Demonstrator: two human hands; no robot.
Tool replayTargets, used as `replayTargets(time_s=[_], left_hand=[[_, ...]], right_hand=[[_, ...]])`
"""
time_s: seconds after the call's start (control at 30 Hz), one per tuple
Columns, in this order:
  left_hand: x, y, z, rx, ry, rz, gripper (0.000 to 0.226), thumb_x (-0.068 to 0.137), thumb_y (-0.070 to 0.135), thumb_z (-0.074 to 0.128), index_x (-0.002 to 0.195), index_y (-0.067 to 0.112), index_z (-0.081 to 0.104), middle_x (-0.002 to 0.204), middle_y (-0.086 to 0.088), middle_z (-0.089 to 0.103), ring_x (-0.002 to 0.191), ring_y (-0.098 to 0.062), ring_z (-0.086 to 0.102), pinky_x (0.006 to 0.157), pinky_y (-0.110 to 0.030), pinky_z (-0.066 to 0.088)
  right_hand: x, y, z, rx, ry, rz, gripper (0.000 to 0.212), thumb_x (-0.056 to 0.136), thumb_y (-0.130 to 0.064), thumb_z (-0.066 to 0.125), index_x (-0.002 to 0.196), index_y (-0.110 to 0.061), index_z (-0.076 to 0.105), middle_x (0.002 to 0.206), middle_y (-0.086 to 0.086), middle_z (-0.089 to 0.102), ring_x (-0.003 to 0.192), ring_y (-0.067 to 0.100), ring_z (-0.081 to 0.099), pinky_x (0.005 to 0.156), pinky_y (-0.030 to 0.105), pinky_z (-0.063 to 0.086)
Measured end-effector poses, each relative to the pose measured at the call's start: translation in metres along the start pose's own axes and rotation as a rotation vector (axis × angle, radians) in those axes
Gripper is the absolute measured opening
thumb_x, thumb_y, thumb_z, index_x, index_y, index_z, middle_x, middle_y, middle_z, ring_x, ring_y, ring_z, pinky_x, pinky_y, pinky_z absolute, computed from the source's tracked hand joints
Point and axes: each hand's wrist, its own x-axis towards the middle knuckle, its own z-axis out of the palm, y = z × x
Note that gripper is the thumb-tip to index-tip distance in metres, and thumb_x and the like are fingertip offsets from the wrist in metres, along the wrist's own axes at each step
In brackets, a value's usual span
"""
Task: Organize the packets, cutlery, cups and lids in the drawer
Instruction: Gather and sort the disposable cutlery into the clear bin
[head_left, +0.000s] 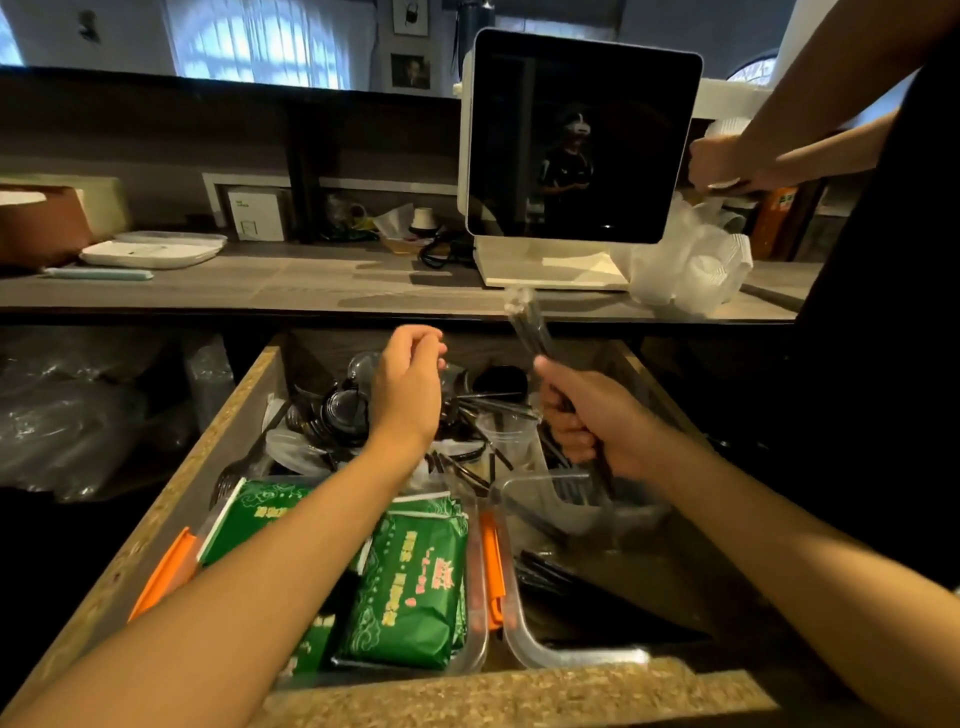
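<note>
right hand (592, 415) gripped cutlery bundle (530, 322), long axis upright, tilted far-left | left hand (410, 384) loosely curled, empty, above drawer (234, 415)

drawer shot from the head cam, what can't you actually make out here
- Head view: cutlery bundle above the right hand is motion-blurred; forks or spoons unclear.
- Green packets: left arm covers part of the tub.
- Back of the drawer: left hand hides part of the lids.
- Another person's hand, top right: what it holds is too blurred to identify.
</note>
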Motion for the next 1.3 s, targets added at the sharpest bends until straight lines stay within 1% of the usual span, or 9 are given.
replayTargets(time_s=[0.13,0.27,0.43,0.53,0.73,0.87,0.97,1.1,1.3], left_hand=[[0.012,-0.017,-0.002,0.262,-0.099,-0.036,0.023,0.100,0.024,0.047,0.087,0.019,0.065,0.092,-0.003,0.067,0.094,-0.028,0.063,0.079,-0.043,0.050],[0.010,-0.031,0.002,0.488,-0.271,-0.147,0.036,0.103,0.029,0.041,0.102,0.002,0.065,0.106,-0.014,0.065,0.102,-0.032,0.059,0.082,-0.040,0.044],[0.012,-0.030,-0.001,0.383,-0.259,-0.219,0.035,0.104,0.031,0.038,0.084,0.014,0.060,0.101,-0.014,0.065,0.093,-0.029,0.057,0.081,-0.037,0.043],[0.022,-0.030,-0.007,0.345,-0.168,-0.201,0.032,0.099,0.034,0.042,0.080,0.018,0.062,0.097,-0.012,0.066,0.095,-0.032,0.060,0.088,-0.044,0.049],[0.045,-0.035,-0.040,0.521,0.072,-0.174,0.035,0.100,0.030,0.044,0.079,0.006,0.058,0.081,-0.010,0.057,0.084,-0.030,0.052,0.070,-0.037,0.035],[0.060,-0.054,-0.061,0.549,0.166,-0.235,0.035,0.095,0.046,0.047,0.081,0.015,0.052,0.098,-0.012,0.059,0.095,-0.034,0.056,0.075,-0.037,0.039],[0.068,-0.059,-0.074,0.475,0.262,-0.275,0.036,0.099,0.039,0.045,0.076,0.012,0.052,0.087,-0.010,0.057,0.087,-0.034,0.055,0.069,-0.037,0.037],[0.075,-0.064,-0.084,0.417,0.272,-0.432,0.046,0.103,0.042,0.035,0.100,0.004,0.061,0.103,-0.015,0.061,0.087,-0.032,0.053,0.072,-0.036,0.036],[0.082,-0.066,-0.082,0.291,0.135,-0.601,0.066,0.104,0.050,0.028,0.149,0.004,0.040,0.153,-0.020,0.041,0.136,-0.037,0.043,0.108,-0.044,0.035]], right_hand=[[-0.023,0.026,-0.016,-0.363,-0.111,0.154,0.036,0.098,-0.037,0.053,0.068,-0.018,0.049,0.055,-0.002,0.043,0.045,0.009,0.038,0.046,0.022,0.034],[-0.038,0.043,-0.022,-0.544,-0.224,0.249,0.020,0.100,-0.025,0.053,0.088,-0.010,0.060,0.074,0.004,0.060,0.062,0.011,0.058,0.059,0.024,0.051],[-0.037,0.050,-0.024,-0.780,-0.238,0.241,0.025,0.097,-0.038,0.056,0.115,-0.022,0.062,0.109,-0.001,0.065,0.102,0.014,0.063,0.088,0.031,0.054],[-0.027,0.039,-0.013,-0.636,-0.095,0.084,0.017,0.098,-0.032,0.054,0.107,-0.022,0.064,0.105,0.004,0.069,0.097,0.014,0.067,0.082,0.026,0.055],[0.027,0.007,0.037,-0.180,0.078,-0.107,0.017,0.098,-0.020,0.057,0.096,-0.005,0.066,0.086,0.011,0.067,0.076,0.021,0.066,0.076,0.033,0.056],[0.075,0.003,0.070,-0.363,0.148,-0.148,0.042,0.097,-0.031,0.057,0.096,0.010,0.067,0.079,0.019,0.058,0.072,0.021,0.054,0.065,0.030,0.045],[0.103,0.007,0.084,-0.375,0.142,-0.082,0.051,0.094,-0.043,0.060,0.093,0.008,0.067,0.082,0.022,0.054,0.072,0.022,0.052,0.063,0.031,0.041],[0.129,0.011,0.109,-0.227,0.090,0.030,0.053,0.093,-0.046,0.060,0.108,0.003,0.065,0.106,0.023,0.066,0.098,0.032,0.066,0.094,0.043,0.054],[0.147,0.003,0.138,-0.323,0.028,0.087,0.058,0.096,-0.054,0.045,0.129,-0.007,0.056,0.110,0.008,0.057,0.096,0.023,0.054,0.097,0.040,0.048]])
